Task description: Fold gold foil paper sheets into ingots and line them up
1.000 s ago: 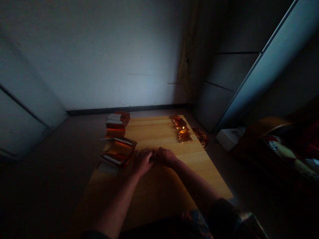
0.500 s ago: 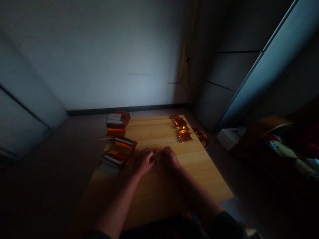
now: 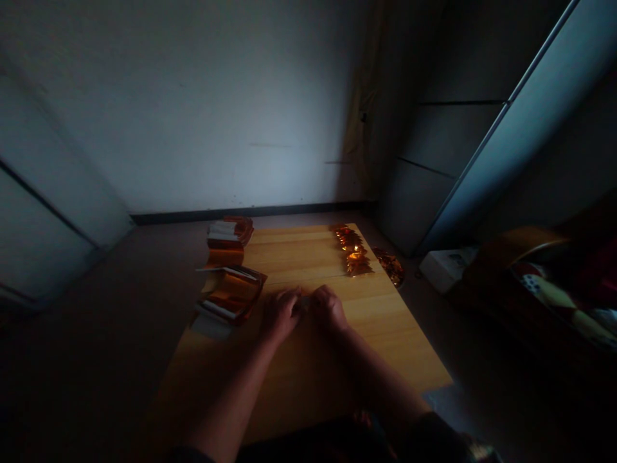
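My left hand (image 3: 282, 315) and my right hand (image 3: 328, 308) are closed close together, low over the middle of the wooden table (image 3: 385, 347). Pinched between their fingertips is a small strip of foil paper (image 3: 305, 301), mostly hidden by the fingers and dim. Left of my left hand lie stacks of copper-coloured foil paper (image 3: 236, 292) with pale undersides, curled at their edges. Toward the far right corner sits a row of shiny folded foil pieces (image 3: 351, 247), beyond my right hand.
More crumpled copper foil (image 3: 389, 266) is beside the table's right edge, lower down. A white box (image 3: 443, 267) stands on the floor at right, near a wooden chair or frame (image 3: 530, 241) with cloth in it. A wall (image 3: 231, 128) rises behind the table.
Both hands stay together at nearly the same spot, drawn slightly closer to each other. Less of the strip shows between them. The stacks and folded pieces have not moved.
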Tool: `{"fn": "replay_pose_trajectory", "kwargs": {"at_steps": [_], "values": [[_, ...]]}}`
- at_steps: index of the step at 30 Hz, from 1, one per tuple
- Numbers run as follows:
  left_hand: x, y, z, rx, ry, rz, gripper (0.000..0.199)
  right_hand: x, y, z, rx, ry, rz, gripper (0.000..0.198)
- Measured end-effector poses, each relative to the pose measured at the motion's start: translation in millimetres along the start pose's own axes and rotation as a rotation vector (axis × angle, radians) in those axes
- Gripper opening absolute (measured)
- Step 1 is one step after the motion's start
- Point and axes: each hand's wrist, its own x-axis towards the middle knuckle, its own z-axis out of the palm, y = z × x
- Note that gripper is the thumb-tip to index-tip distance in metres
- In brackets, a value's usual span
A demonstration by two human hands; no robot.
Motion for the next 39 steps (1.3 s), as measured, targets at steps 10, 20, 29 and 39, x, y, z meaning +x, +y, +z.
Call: {"fn": "replay_pose_trajectory", "kwargs": {"at_steps": [10,20,29,39], "values": [[0,9,1,0.061,0.039,-0.077,0.018,-25,-27,5,-0.232,-0.139,-0.02,0.013],[-2,-1,-9,0.026,-0.046,-0.057,0.033,-26,-37,-1,-0.402,-0.221,-0.182,0.022],[-4,-2,-17,0.086,-0.061,-0.012,0.026,-13,-16,-17,-0.474,-0.263,-0.222,0.021],[-1,-5,-15,0.182,-0.076,0.15,0.021,-12,-16,-18,-0.484,-0.255,-0.161,0.018]]}}
